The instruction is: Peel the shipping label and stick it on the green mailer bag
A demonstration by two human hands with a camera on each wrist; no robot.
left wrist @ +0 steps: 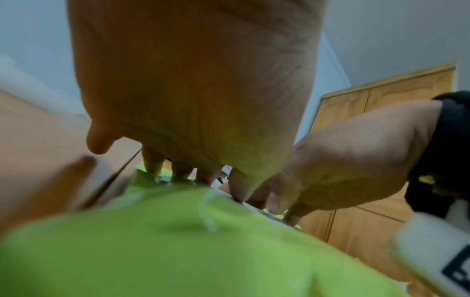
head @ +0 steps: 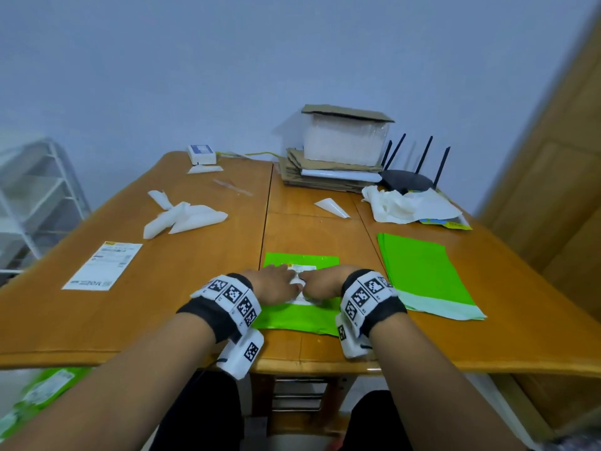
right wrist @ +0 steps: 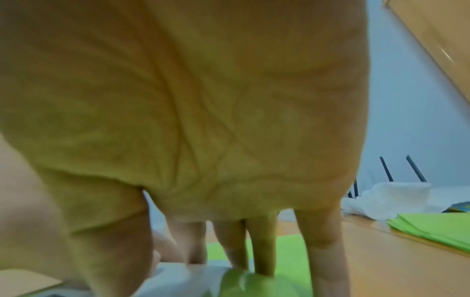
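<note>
Pale blue walls back a glossy orange-brown wooden table, and near its front edge lies the bright green plastic mailer bag, flat, with the white printed shipping label lying on its upper face. Both hands sit on that label. The left hand lies palm-down, its fingers stretched out and pressing onto paper and bag. The right hand meets it from the other side, its fingers extended downward with their tips on the white sheet where it joins the green film; neither hand curls round anything. The label shows a raised crease between the two hands.

From this I judge the label is already on the bag and the step in hand is smoothing it down. That crease is the risk: if the hands press straight onto it, the fold may set for good and spoil the print. The thin bag could also slide on the slick tabletop and drag the label askew.

Further out, a stack of green mailer bags lies to the right, apart from the working one. A second white label sheet rests at the left, crumpled white backing papers beyond it. At the back stand a cardboard stack and a black router with antennas.
</note>
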